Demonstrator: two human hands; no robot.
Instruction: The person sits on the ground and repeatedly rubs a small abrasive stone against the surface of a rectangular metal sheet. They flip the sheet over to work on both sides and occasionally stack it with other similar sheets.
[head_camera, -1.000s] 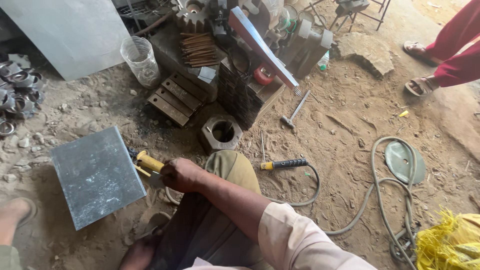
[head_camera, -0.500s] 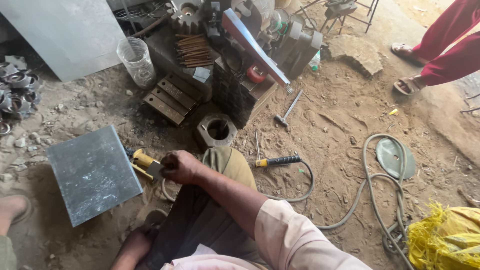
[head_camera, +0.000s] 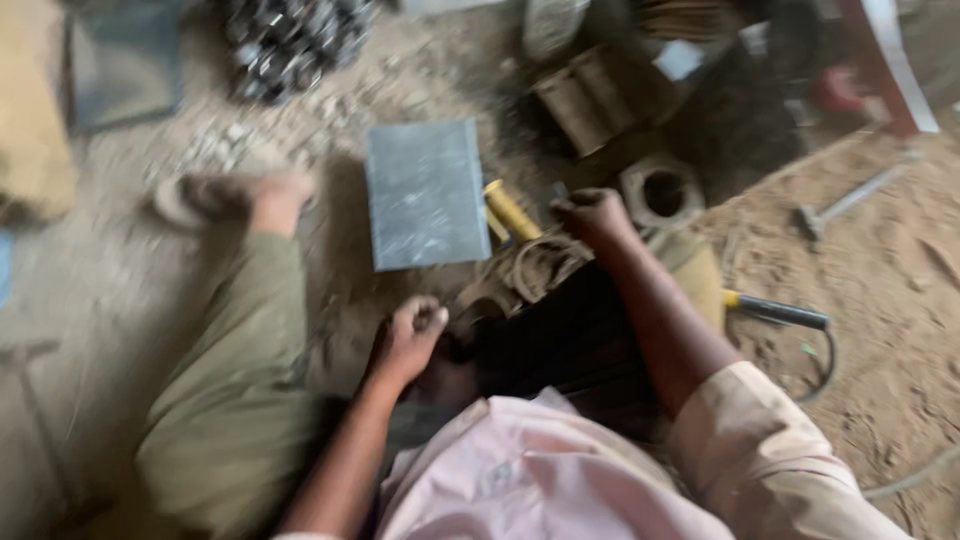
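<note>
Blurred view. Right hand (head_camera: 592, 215) curled shut on something dark beside yellow-handled tool (head_camera: 510, 210), near grey metal plate (head_camera: 425, 193) on dirt floor (head_camera: 880, 300). Left hand (head_camera: 408, 340) fisted, contents unclear. Hollow metal ring (head_camera: 660, 192) just beyond.

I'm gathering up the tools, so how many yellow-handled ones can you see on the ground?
2. One yellow handle lies beside the grey metal plate, just left of the right hand. A black-and-yellow screwdriver lies on the dirt right of that arm. The picture is blurred; others may be hidden.
</note>
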